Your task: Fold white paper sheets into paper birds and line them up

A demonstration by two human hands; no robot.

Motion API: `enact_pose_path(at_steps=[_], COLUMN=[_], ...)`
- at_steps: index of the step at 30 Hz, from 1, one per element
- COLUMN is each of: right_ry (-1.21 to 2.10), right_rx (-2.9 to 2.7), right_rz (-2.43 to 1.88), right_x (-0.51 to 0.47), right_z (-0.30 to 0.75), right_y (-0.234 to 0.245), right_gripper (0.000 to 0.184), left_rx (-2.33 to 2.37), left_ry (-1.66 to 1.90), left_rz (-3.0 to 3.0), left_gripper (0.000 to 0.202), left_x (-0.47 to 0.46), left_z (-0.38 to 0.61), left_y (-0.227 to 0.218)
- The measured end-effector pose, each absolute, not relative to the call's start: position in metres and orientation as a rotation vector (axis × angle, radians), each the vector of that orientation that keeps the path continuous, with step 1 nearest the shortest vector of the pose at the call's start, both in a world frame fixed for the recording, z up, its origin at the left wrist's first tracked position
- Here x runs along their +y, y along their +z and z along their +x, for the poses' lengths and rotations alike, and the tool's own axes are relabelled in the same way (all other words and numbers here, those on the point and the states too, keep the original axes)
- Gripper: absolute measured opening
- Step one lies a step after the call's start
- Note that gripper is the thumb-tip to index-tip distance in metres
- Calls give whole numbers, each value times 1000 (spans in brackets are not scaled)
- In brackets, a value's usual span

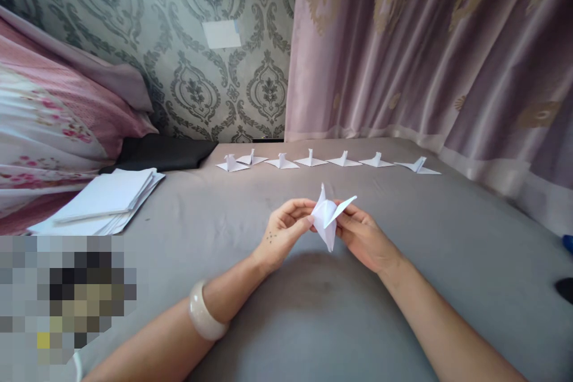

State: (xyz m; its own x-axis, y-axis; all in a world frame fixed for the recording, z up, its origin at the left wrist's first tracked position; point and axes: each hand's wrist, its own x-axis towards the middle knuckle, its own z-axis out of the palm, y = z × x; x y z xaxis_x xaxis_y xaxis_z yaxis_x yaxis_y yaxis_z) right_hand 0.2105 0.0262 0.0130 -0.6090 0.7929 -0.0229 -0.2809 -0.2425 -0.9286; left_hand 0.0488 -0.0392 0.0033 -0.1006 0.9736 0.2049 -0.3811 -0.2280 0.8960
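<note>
A folded white paper crane (325, 219) is held up above the grey sheet, between my two hands. My left hand (289, 230) pinches its left side with thumb and fingers. On the opposite side, my right hand (363, 233) grips it near the wing that sticks out to the upper right. One point of the crane rises at the top and another points down. The fingertips of my right hand are partly hidden behind the paper. Farther back, several finished-looking paper cranes (310, 159) stand in a row with their wings spread flat.
Stacked white paper (102, 197) lies at the left, in front of a black flat item (165, 152). The grey sheet (250, 322) covers the surface. A patterned wall and a pink curtain (380, 48) bound the back; floral fabric (49, 107) hangs left. The lower left is pixelated.
</note>
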Motion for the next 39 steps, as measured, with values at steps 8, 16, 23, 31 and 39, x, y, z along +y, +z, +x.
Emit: enact_pose_path(at_steps=[8, 16, 23, 31, 39], right_ry=[1828, 1618, 1389, 1451, 1608], right_rx=[-1531, -1681, -1797, -1638, -1567], right_rz=[-629, -720, -798, -892, -880], right_x=[23, 22, 7, 12, 10], right_z=[214, 215, 207, 205, 207], right_y=[7, 14, 18, 17, 21], right_gripper=[18, 21, 34, 29, 26], left_rx=[890, 838, 982, 843, 847], left_ry=[1518, 1509, 1652, 1484, 1506], left_rz=[1186, 1144, 1023, 1038, 1018], left_gripper=[30, 22, 25, 29, 28], left_x=[-41, -40, -38, -39, -39], left_z=[45, 44, 48, 46, 50], left_y=[10, 6, 7, 4, 6])
